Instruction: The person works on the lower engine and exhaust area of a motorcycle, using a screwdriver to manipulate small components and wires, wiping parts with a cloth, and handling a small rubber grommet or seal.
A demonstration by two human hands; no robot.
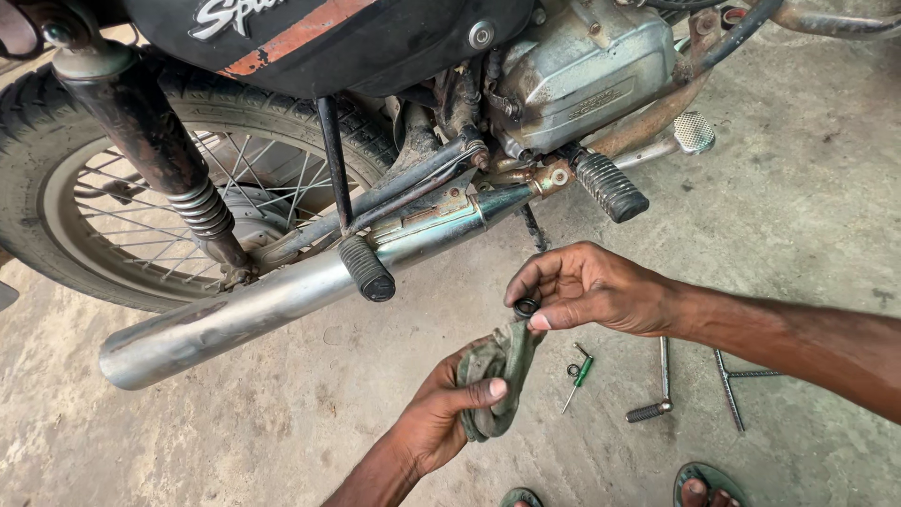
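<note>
Head view: left hand (441, 408) at lower centre, fingers clamped round a dirty green rag (497, 371). Right hand (587, 286) at centre right, thumb and fingertips pinched together on a small dark ring part (526, 306) at the rag's top edge; part mostly hidden, type unclear. Motorcycle cut off at top; chrome exhaust (282, 300) and rear wheel (113, 178) on the left. On the concrete floor (807, 188): green screwdriver (580, 374), tiny washer (572, 370), metal tools (694, 385). Sandalled toes cropped at the bottom edge.

Dirty grey-green rag (499, 376), small black ring (526, 306), silver exhaust pipe (272, 300), green-handled screwdriver (582, 372), black ribbed footpegs (610, 186)
</note>
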